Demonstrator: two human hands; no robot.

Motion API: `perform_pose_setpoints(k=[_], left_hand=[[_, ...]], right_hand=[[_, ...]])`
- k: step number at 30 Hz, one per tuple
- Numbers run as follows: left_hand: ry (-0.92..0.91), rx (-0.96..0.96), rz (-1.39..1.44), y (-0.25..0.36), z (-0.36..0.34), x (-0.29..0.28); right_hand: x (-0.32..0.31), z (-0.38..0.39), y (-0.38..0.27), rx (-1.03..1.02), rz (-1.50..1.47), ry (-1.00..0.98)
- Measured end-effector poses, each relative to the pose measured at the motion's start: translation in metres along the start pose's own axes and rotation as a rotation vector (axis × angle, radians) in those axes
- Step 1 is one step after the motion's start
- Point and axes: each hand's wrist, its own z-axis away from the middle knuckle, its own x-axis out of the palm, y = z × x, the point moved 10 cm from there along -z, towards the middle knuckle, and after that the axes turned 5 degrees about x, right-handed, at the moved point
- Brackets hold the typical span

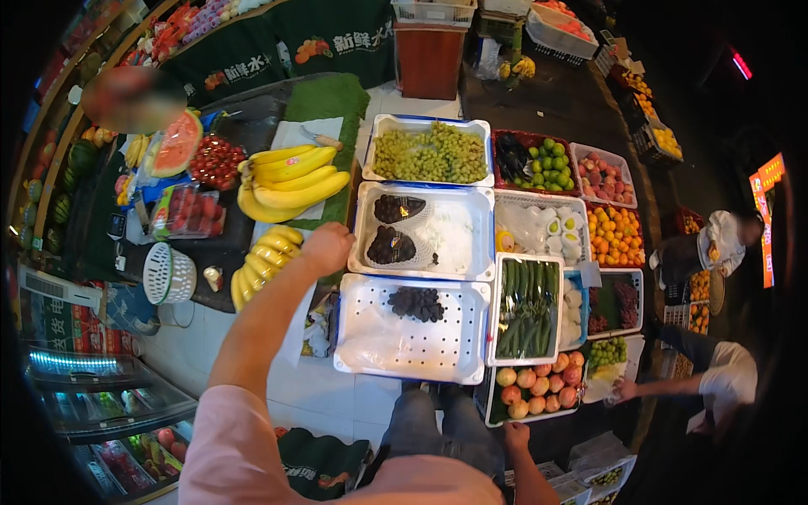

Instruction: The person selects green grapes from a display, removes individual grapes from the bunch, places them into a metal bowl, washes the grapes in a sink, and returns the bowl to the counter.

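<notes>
My left hand (pixel 328 249) is at the left rim of a white tray (pixel 467 261), its fingers curled and pressed together; whatever they may hold is hidden. Two netted bunches of dark grapes (pixel 392 244) lie in that tray. Yellow bananas (pixel 295 182) lie just left of the hand, with a smaller bunch (pixel 268 263) below them. Low in the view, my right hand (pixel 516 435) is closed beside the crate of pomegranates (pixel 539 389); I cannot make out anything in it. Between my arms, a white tray with holes (pixel 370 353) holds loose dark grapes (pixel 417 304).
Green grapes (pixel 431 153) fill the far tray. To the right are wrapped cucumbers (pixel 528 307), oranges (pixel 614 234) and limes (pixel 549 164). A white basket (pixel 168 274), cut watermelon (pixel 178 145) and a knife (pixel 321 138) are left. Another person's hand (pixel 624 389) reaches in at right.
</notes>
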Motion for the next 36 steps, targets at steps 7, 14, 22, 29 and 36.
perform_pose_setpoints(k=[7,14,22,29,36], left_hand=[[-0.268,0.147,-0.062,-0.031,-0.049,0.061],[-0.107,0.129,0.108,-0.032,-0.059,0.046],[-0.117,0.091,0.146,-0.044,-0.06,0.056],[0.025,0.108,0.226,-0.047,-0.06,0.048],[0.004,0.1,0.213,-0.049,-0.058,0.053]], right_hand=[[0.081,-0.097,-0.103,-0.07,-0.003,-0.267],[0.177,-0.18,-0.352,-0.487,0.048,-0.31],[0.229,-0.227,-0.551,-0.705,-0.239,0.004],[0.312,-0.167,-0.614,-0.912,-0.121,-0.172],[0.362,-0.136,-0.649,-1.108,0.351,-0.165]])
